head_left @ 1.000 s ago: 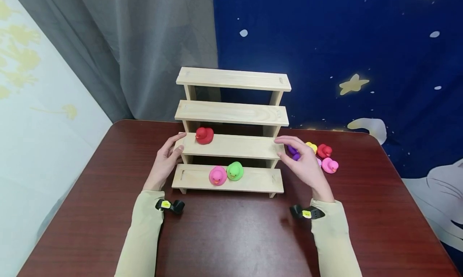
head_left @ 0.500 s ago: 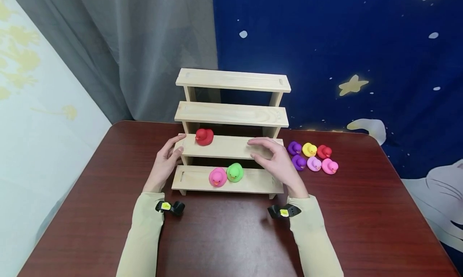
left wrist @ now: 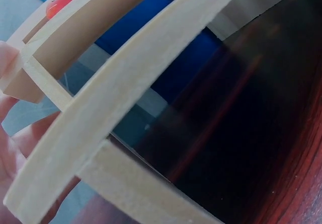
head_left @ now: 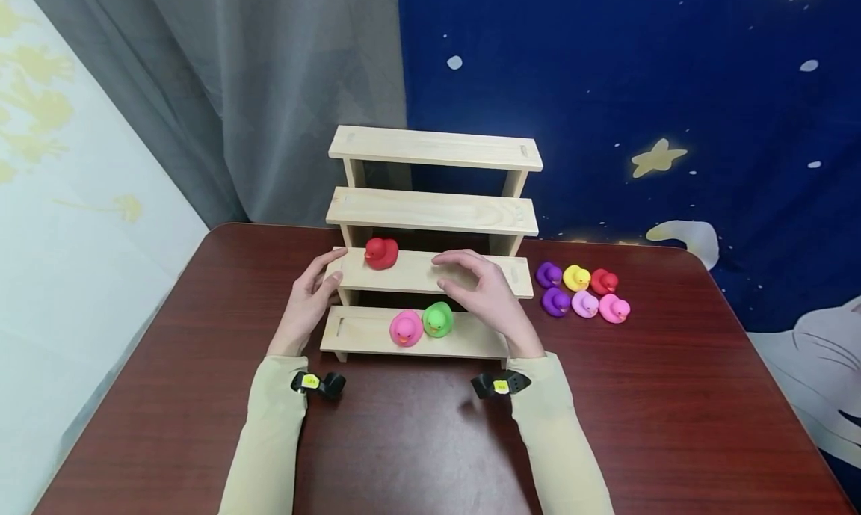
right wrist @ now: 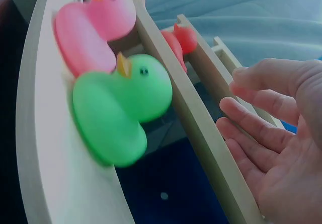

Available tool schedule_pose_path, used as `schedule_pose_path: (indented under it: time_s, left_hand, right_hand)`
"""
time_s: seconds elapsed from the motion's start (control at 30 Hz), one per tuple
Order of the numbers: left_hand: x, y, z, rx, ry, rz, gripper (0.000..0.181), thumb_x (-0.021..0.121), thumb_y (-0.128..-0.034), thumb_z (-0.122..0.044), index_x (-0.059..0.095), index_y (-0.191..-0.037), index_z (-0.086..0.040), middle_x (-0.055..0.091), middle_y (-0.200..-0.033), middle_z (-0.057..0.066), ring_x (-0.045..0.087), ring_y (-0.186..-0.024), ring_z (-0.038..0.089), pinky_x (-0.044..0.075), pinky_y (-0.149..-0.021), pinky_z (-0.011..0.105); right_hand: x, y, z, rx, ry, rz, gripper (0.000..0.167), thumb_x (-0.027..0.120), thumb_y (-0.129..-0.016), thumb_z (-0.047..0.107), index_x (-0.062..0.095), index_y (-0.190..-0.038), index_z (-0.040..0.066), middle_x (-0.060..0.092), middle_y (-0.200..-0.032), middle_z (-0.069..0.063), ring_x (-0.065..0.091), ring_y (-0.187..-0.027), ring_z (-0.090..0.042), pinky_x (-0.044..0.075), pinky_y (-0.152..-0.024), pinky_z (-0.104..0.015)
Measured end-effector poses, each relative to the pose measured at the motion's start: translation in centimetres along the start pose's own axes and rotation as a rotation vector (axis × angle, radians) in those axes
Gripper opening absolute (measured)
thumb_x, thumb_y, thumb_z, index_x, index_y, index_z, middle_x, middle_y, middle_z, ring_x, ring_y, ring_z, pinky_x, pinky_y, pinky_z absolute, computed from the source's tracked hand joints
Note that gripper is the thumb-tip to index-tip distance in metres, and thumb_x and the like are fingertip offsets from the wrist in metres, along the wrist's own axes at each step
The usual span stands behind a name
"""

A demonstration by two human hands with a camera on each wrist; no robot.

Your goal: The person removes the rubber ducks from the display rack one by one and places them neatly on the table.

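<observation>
A pale wooden step shelf (head_left: pixel 430 212) with tiered boards stands on the table. My left hand (head_left: pixel 303 306) grips the left end of its second board from the bottom, thumb in front and fingers behind. A red rubber duck (head_left: pixel 381 254) sits on that board near this hand. My right hand (head_left: pixel 486 294) hovers over the same board's right half, fingers relaxed and holding nothing; the right wrist view shows an empty palm (right wrist: pixel 297 183). On the lowest board a pink duck (head_left: pixel 406 328) and a green duck (head_left: pixel 438 320) sit side by side; both appear large in the right wrist view.
Right of the shelf, two rows of ducks lie on the dark red table (head_left: pixel 673 395): purple (head_left: pixel 548 274), yellow (head_left: pixel 576 278) and red (head_left: pixel 604 282) behind, purple (head_left: pixel 555 302), light pink (head_left: pixel 584 304) and pink (head_left: pixel 614 309) in front. Curtains (head_left: pixel 309 89) hang behind.
My right hand has moved left from the shelf's right end to over the middle of the second board, uncovering the ducks at right. The left hand and the ducks have stayed in place.
</observation>
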State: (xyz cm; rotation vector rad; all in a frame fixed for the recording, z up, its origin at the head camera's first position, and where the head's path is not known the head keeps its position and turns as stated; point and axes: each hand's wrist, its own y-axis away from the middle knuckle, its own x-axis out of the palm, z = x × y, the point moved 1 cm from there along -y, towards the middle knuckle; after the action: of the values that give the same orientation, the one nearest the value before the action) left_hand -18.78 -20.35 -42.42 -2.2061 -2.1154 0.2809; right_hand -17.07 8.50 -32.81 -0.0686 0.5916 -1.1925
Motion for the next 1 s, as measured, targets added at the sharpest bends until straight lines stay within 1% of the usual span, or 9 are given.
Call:
schedule_pose_path:
  time_s: [0.03,0.2,0.27,0.47,0.67,0.83,0.9,1.0]
  left_hand:
    - [0.0,0.0,0.0,-0.001,-0.005,-0.001,0.043,0.052,-0.1017,-0.020,0.047,-0.143,-0.012,0.051,-0.136,0.021,0.060,-0.104,0.014,0.051,-0.079,0.027]
    - [0.0,0.0,-0.1,-0.013,-0.029,-0.010,0.043,0.052,-0.1017,-0.019,0.047,-0.144,-0.013,0.046,-0.143,0.014,0.059,-0.105,0.013,0.051,-0.080,0.027]
    - [-0.1,0.0,-0.1,-0.017,-0.022,-0.012,0.043,0.052,-0.1016,-0.018,0.046,-0.144,-0.012,0.047,-0.141,0.015,0.059,-0.104,0.013,0.051,-0.080,0.028]
    - [-0.1,0.0,-0.4,-0.023,-0.008,-0.013,0.043,0.052,-0.1016,-0.015,0.045,-0.144,-0.011,0.053,-0.133,0.021,0.061,-0.101,0.012,0.052,-0.079,0.029]
    - [-0.1,0.0,-0.3,-0.028,-0.021,-0.015,0.042,0.052,-0.1018,-0.017,0.047,-0.143,-0.014,0.050,-0.138,0.016,0.061,-0.101,0.013,0.052,-0.080,0.030]
    - [-0.1,0.0,-0.3,-0.024,-0.028,-0.014,0.041,0.051,-0.1018,-0.018,0.048,-0.143,-0.014,0.047,-0.142,0.013,0.060,-0.102,0.013,0.051,-0.080,0.028]
    - [0.0,0.0,-0.3,-0.024,-0.024,-0.013,0.041,0.051,-0.1019,-0.018,0.048,-0.143,-0.014,0.047,-0.143,0.012,0.060,-0.102,0.013,0.051,-0.080,0.028]
    - [0.0,-0.1,-0.3,-0.024,-0.019,-0.010,0.041,0.051,-0.1019,-0.017,0.048,-0.143,-0.014,0.046,-0.143,0.012,0.060,-0.103,0.013,0.051,-0.080,0.027]
  right_hand:
    - [0.2,-0.1,0.1,-0.002,-0.006,0.003,0.027,0.066,-0.086,-0.008,0.065,-0.113,-0.008,0.062,-0.115,-0.021,0.055,-0.113,-0.030,0.035,-0.102,-0.037]
    - [1.7,-0.9,-2.1,-0.010,-0.003,0.011,0.028,0.069,-0.086,0.000,0.068,-0.114,0.001,0.064,-0.115,-0.008,0.054,-0.113,-0.018,0.035,-0.101,-0.033]
    - [2.3,-1.2,-3.0,-0.010,0.002,0.021,0.029,0.070,-0.086,0.004,0.068,-0.115,0.004,0.064,-0.115,-0.002,0.054,-0.113,-0.014,0.035,-0.101,-0.032]
    - [3.2,-2.1,-2.6,0.006,0.002,0.060,0.030,0.070,-0.088,0.007,0.067,-0.117,0.003,0.063,-0.116,-0.004,0.056,-0.112,-0.020,0.039,-0.099,-0.033]
    - [4.0,-3.2,-2.3,0.026,0.005,0.062,0.032,0.069,-0.089,0.007,0.065,-0.121,0.005,0.062,-0.118,-0.005,0.058,-0.111,-0.021,0.042,-0.096,-0.030]
    - [4.9,-4.0,-2.1,0.023,-0.005,0.053,0.034,0.065,-0.088,0.003,0.063,-0.122,0.003,0.062,-0.119,-0.010,0.059,-0.109,-0.023,0.044,-0.094,-0.030]
    - [5.2,-4.2,-2.0,0.018,0.002,0.043,0.035,0.065,-0.087,0.001,0.063,-0.122,0.002,0.061,-0.118,-0.010,0.059,-0.109,-0.022,0.044,-0.094,-0.029]
    - [5.7,-4.6,-2.0,0.010,0.042,0.025,0.038,0.066,-0.086,0.001,0.062,-0.123,0.002,0.060,-0.119,-0.010,0.058,-0.108,-0.021,0.044,-0.093,-0.028]
